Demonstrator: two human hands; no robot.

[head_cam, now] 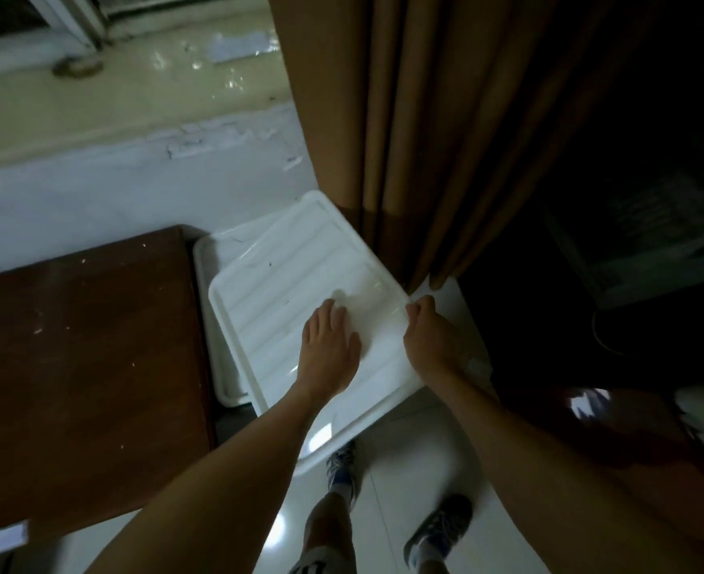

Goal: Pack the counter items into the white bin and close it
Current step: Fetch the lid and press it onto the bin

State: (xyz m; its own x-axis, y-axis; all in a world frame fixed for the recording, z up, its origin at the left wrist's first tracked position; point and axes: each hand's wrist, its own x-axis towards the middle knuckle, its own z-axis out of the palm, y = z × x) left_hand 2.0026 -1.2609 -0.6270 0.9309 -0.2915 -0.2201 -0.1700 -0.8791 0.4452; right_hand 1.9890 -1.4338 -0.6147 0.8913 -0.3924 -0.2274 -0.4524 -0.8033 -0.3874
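White lid (275,279) askew on bin (203,263) — long axis far-left to near-right; left hand (328,345) flat atop, right hand (427,330) gripping edge

One white lid (284,279) and one white bin (203,263) at centre frame. Two hands, a left hand (327,350) and a right hand (429,333). One brown counter (85,345) left, one curtain (425,118) upper right, two shoes (342,461) (441,524) below.
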